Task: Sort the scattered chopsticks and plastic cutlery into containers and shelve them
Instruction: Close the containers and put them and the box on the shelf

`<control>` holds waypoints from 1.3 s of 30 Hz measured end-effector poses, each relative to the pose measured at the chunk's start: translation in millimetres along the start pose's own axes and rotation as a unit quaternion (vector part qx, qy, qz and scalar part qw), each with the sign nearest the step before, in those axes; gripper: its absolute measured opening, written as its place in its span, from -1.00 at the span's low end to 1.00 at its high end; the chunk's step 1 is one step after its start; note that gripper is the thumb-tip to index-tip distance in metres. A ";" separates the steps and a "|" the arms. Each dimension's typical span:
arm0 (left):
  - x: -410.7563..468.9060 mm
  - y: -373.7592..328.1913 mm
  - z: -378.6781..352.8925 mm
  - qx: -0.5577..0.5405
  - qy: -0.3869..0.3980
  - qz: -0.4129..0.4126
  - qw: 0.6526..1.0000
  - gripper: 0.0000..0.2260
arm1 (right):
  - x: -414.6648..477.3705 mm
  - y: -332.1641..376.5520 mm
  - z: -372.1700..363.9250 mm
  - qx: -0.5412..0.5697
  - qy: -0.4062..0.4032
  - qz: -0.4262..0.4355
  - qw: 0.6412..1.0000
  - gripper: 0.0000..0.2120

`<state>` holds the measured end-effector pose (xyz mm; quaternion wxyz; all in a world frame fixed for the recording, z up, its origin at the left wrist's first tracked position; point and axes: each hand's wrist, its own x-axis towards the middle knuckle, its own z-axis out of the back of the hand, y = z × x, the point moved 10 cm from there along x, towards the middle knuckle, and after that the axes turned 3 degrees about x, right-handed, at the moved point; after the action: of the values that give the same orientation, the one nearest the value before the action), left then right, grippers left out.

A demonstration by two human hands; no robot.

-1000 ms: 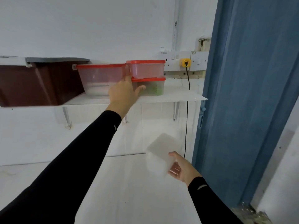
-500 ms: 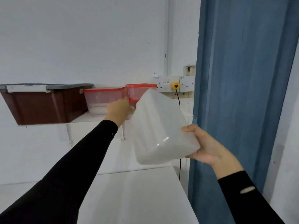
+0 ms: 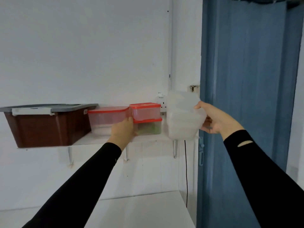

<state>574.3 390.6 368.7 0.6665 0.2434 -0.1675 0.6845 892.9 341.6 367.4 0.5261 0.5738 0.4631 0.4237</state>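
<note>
Left hand: stretched out from a black sleeve, its back to the camera, fingers pressed against the right end of the large red-lidded box; no curl round anything shows.
Right hand: grips the translucent tub, thumb on the near upper edge, fingers round its right side.
Translucent tub: at the right end of the shelf, roughly upright, its base level with the shelf's front edge; whether it rests there cannot be told. Contents are too hazy to make out.
Shelf, left to right: brown bin with a grey lid, the large red-lidded box, then two small red-lidded boxes, the upper box stacked on the lower box, which holds something green.
Writing: a small dark print on the white conduit up the wall, too small to read; no brand or label is legible on any box.
Wall: a white socket shows behind the boxes; a black cable hangs below the shelf.
Right side: blue folding door.
Below: white bench.
</note>
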 end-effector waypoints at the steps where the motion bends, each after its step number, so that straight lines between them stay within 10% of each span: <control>1: 0.2 0.7 0.1 0.000 -0.001 -0.002 1.000 -0.50 | 6.8 0.2 -2.3 -0.011 -0.001 -0.005 1.000 -0.74; 9: -3.7 5.5 8.9 0.003 -0.049 -0.003 0.999 -0.55 | 60.5 7.3 -33.0 -0.021 0.068 -0.013 0.997 -0.62; 15: -12.0 -8.5 58.6 -0.031 -0.306 -0.150 0.940 -0.35 | 81.1 5.8 -57.2 -0.019 0.103 -0.017 0.994 -0.78; 18: 8.9 -6.9 49.6 0.068 -0.264 -0.135 0.953 -0.11 | 86.3 4.4 -76.9 -0.024 0.108 -0.013 0.994 -0.73; 31: 28.8 7.9 18.0 0.189 -0.161 -0.054 0.967 -0.27 | 105.5 -4.6 -94.5 0.059 0.026 0.011 0.998 -0.79; 39: 24.9 8.0 21.7 0.161 -0.165 -0.053 0.972 -0.22 | 107.6 4.3 -86.4 0.023 -0.091 0.089 0.992 -0.37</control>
<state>568.9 398.9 401.2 0.6170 0.4658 -0.1496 0.6164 832.0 464.9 379.1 0.5131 0.6606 0.3704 0.4040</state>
